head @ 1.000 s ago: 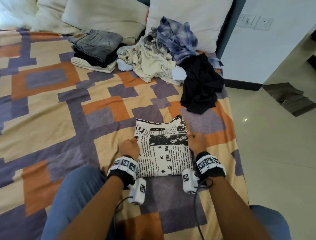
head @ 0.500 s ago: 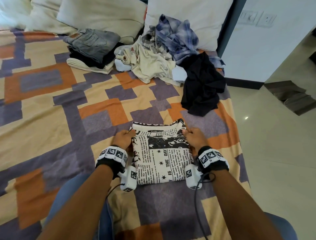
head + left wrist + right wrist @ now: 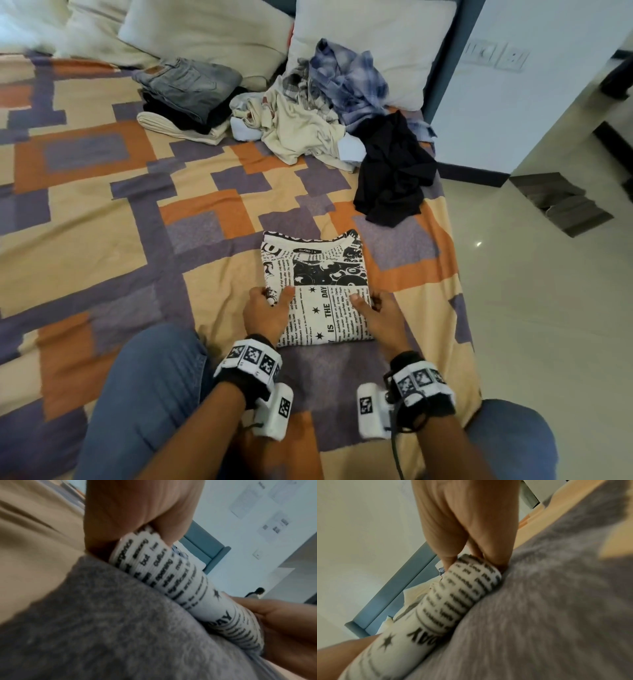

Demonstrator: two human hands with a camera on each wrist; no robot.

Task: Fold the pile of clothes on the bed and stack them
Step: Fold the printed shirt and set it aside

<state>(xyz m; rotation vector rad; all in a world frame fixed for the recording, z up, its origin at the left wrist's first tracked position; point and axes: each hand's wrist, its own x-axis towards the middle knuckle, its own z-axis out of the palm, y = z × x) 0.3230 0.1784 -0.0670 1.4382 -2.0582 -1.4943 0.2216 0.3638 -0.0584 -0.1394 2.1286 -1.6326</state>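
A folded white T-shirt with black newspaper print (image 3: 317,274) lies on the patterned bedspread (image 3: 102,240) in front of me. My left hand (image 3: 270,303) pinches its left edge, thumb on top and fingers under; the left wrist view shows the printed T-shirt (image 3: 171,574) held between them. My right hand (image 3: 371,305) pinches the right edge of the T-shirt (image 3: 464,591) the same way. A stack of folded clothes (image 3: 188,92) with grey jeans on top sits at the back. Beside it lies the unfolded pile (image 3: 329,113) of cream, plaid and black garments.
White pillows (image 3: 212,31) line the head of the bed behind the clothes. The bed's right edge (image 3: 459,274) drops to a pale tiled floor (image 3: 548,325). My knees in blue jeans (image 3: 147,394) rest at the near edge of the bed.
Both hands slid from the shirt's far corners back toward me along its sides and now pinch the edges near the middle. The shirt stays flat on the bed.
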